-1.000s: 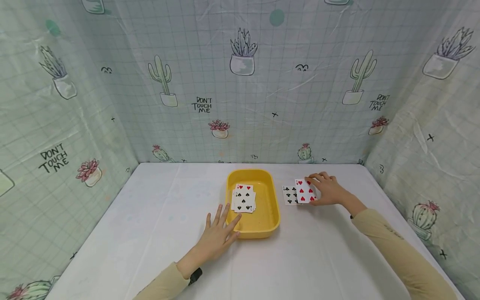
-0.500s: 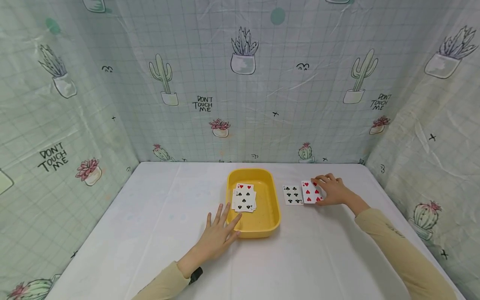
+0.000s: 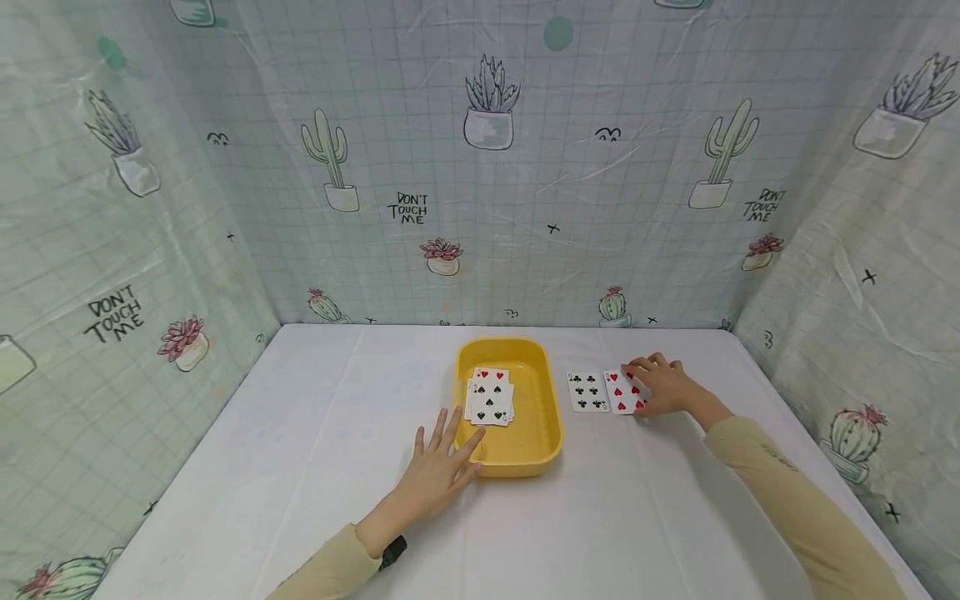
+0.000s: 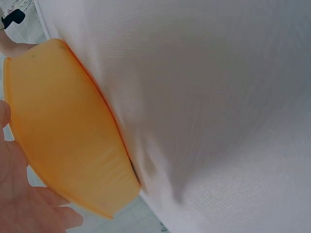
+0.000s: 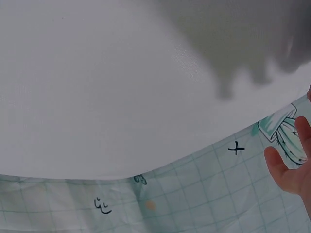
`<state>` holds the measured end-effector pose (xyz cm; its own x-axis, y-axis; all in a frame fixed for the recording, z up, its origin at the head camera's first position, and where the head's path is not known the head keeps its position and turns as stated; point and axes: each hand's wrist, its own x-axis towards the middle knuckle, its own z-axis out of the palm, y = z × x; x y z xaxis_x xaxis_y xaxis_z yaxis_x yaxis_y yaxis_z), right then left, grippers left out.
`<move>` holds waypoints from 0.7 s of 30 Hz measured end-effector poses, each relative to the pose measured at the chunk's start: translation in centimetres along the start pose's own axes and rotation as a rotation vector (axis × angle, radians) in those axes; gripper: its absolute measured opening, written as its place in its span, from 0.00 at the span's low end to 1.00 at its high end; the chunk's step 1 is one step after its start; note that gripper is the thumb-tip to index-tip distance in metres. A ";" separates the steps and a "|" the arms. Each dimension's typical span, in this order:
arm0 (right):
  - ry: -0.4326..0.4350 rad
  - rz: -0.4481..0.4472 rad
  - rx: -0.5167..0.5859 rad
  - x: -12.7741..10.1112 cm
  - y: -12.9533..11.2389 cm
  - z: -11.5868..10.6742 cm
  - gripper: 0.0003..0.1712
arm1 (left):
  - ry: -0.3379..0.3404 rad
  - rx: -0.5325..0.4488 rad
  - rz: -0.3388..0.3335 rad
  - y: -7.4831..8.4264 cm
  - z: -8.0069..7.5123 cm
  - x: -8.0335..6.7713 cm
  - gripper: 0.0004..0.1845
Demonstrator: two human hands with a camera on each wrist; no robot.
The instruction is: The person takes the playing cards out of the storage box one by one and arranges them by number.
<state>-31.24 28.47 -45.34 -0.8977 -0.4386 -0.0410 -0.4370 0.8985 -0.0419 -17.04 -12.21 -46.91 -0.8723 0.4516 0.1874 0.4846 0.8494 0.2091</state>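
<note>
In the head view my left hand [image 3: 431, 479] has its fingers spread, the fingertips at the near left rim of a yellow tray [image 3: 543, 425]. A small pile of face-up playing cards [image 3: 491, 400] lies in the tray's left half, a spades card on top and a hearts card partly under it. Right of the tray, my right hand [image 3: 663, 387] holds a hearts playing card [image 3: 620, 392] by its top and bottom edges, covering its right side. That card lies flat, close beside a clubs playing card [image 3: 587, 392] on the table.
A white cloth [image 3: 375, 375] covers the table. Behind and at both sides hangs a grid-patterned curtain [image 3: 375, 275] printed with cacti. The tray's outer wall [image 4: 68, 126] fills the left of the left wrist view.
My right hand has moved the hearts card to the right, off the clubs card it overlapped, and down onto the table beside it. My left hand has stayed at the tray.
</note>
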 end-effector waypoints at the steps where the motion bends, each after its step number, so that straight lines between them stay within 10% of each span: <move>1: 0.001 -0.004 -0.007 0.1 0.0 0.1 0.47 | 0.000 -0.001 0.001 0.0 0.0 0.0 0.28; 21: 0.025 -0.017 -0.098 0.3 0.1 0.6 0.47 | -0.018 -0.003 -0.008 0.2 -0.2 -0.1 0.28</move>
<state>-31.48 28.42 -45.98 -0.8907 -0.4544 -0.0162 -0.4545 0.8890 0.0557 -16.80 -12.16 -46.66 -0.8771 0.4499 0.1684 0.4781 0.8519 0.2138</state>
